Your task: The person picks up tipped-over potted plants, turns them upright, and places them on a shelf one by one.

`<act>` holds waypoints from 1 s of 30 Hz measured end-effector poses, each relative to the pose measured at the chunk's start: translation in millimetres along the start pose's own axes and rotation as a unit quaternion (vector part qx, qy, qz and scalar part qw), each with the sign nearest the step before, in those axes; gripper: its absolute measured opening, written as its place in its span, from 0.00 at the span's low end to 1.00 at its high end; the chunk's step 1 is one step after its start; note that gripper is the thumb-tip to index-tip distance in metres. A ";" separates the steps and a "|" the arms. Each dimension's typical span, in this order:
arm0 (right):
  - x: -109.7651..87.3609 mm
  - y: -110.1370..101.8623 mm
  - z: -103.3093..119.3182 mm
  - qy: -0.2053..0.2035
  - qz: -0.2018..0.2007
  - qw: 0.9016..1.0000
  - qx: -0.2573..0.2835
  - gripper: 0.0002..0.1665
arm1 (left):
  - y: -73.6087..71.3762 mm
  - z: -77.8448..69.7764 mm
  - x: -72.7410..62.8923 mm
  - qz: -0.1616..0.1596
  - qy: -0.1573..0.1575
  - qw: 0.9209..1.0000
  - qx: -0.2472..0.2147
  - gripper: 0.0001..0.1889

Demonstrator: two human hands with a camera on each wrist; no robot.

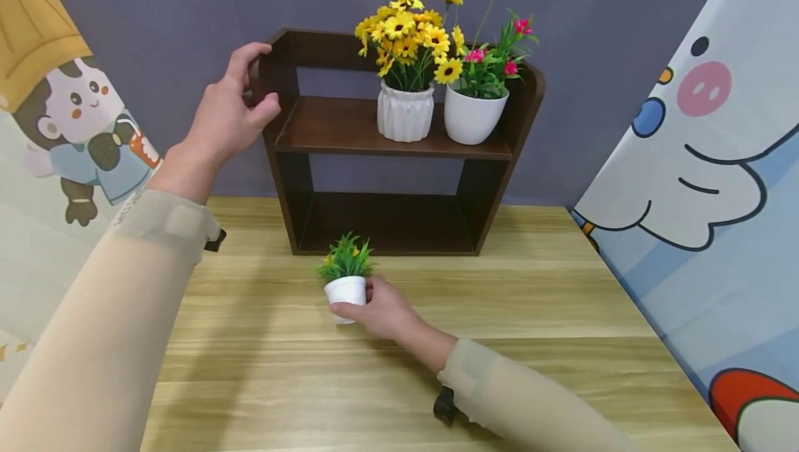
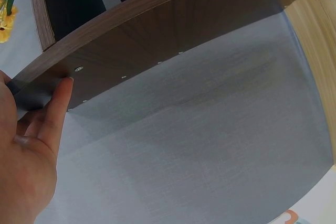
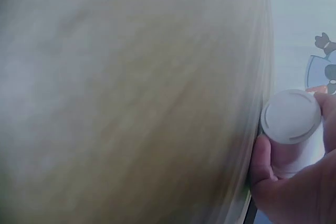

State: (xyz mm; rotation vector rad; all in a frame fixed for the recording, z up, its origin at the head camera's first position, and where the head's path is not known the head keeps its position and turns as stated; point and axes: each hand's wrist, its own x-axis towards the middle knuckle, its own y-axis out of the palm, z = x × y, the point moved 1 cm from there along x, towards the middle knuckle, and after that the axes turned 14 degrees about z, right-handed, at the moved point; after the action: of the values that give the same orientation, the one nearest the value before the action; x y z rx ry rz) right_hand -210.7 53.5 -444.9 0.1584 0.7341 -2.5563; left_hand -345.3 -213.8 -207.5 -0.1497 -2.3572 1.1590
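A dark brown wooden shelf (image 1: 337,123) with two levels stands at the back of the table. My left hand (image 1: 225,109) grips the upper end of its left side panel (image 2: 152,32), fingers on the outer face and thumb at the front edge. In front of the shelf, my right hand (image 1: 392,310) holds a small white pot (image 1: 346,290) with a green artificial plant (image 1: 346,259), thumb and fingers on opposite sides. The round underside of this pot (image 3: 292,115) shows in the right wrist view, turned toward the camera.
On the upper shelf stand a ribbed white vase (image 1: 406,116) with yellow flowers and a smooth white pot (image 1: 476,118) with pink flowers. The wooden table (image 1: 530,285) spreads in front. Cartoon-printed panels (image 1: 686,161) flank both sides, and a grey curtain (image 1: 187,15) hangs behind.
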 end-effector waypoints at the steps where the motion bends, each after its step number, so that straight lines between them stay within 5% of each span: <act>1: -0.5 -0.6 -0.3 -0.003 0.003 1.000 0.009 0.43 | 0.2 0.4 0.1 0.000 0.000 1.000 0.001 0.37; 30: 3.7 -22.5 -5.2 -0.060 0.019 0.997 0.055 0.52 | -0.2 0.1 -1.1 0.010 -0.004 1.000 0.003 0.37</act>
State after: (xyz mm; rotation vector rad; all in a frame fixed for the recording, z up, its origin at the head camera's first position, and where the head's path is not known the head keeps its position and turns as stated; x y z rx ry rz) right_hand -224.7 71.5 -439.6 0.0540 0.5412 -2.5454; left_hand -344.3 -214.3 -207.8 -0.1659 -2.3645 1.1786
